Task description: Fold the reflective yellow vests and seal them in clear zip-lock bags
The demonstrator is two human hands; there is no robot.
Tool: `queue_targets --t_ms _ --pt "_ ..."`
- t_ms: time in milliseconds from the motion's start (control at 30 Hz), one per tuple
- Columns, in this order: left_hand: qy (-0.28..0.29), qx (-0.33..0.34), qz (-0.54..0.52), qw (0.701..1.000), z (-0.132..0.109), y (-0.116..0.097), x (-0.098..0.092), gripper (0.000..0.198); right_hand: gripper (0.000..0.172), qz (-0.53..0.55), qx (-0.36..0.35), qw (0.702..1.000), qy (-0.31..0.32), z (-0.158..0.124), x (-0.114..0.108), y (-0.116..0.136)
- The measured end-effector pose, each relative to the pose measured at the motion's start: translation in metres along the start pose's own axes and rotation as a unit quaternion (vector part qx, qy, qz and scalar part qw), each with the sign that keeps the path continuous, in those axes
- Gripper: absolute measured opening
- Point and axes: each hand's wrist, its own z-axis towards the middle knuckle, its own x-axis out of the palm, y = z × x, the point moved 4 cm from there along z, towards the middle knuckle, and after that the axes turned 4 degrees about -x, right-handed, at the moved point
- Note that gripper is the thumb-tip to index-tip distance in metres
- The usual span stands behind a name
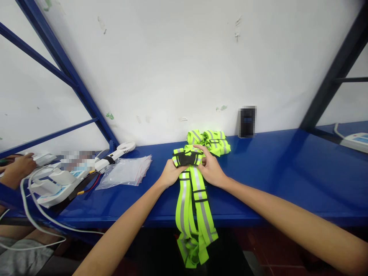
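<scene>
A neon-yellow reflective harness [181, 207] with grey stripes and black buckles lies across the front of the blue table, its straps hanging over the edge. My left hand [172, 172] grips the bunched upper part from the left, beside a black piece. From the right, my right hand [211, 166] holds the same bundle, thumb below and fingers over the top. Parts of the fingers on both hands are hidden by the straps. Just behind the hands sit several rolled reflective straps [217, 142] in the same yellow.
Clear plastic bags [126, 171] lie left of my hands, beside a white handheld fan [126, 147]. Farther left are a white power strip [59, 193], cables and another person's hand [20, 168]. A dark blurred box [247, 122] stands against the wall. Blue metal posts [86, 101] frame the table [287, 172].
</scene>
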Motion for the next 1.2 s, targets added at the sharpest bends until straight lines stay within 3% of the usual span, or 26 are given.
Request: queue_targets --t_ms 267,600,800,1033,1200 --pt "0.002 0.034 0.007 0.999 -0.001 -0.004 0.002 0.038 0.062 0.006 -0.028 1.0 -0.006 0.0 0.0 0.001" --pt "0.004 0.045 -0.019 0.999 -0.004 -0.012 0.003 0.035 0.033 -0.013 -0.074 0.997 -0.026 -0.001 -0.001 0.009" --pt "-0.03 0.038 -0.011 0.999 -0.003 -0.009 -0.002 0.033 0.04 0.032 -0.082 0.994 0.06 -0.003 0.0 0.017" --pt "-0.018 0.005 -0.055 0.998 -0.002 -0.005 0.002 0.04 0.034 0.085 0.0 0.995 0.05 0.003 0.002 0.011" --pt "-0.028 -0.054 -0.114 0.992 -0.003 0.009 0.002 0.044 0.036 0.1 0.006 0.994 0.044 0.005 0.002 0.009"
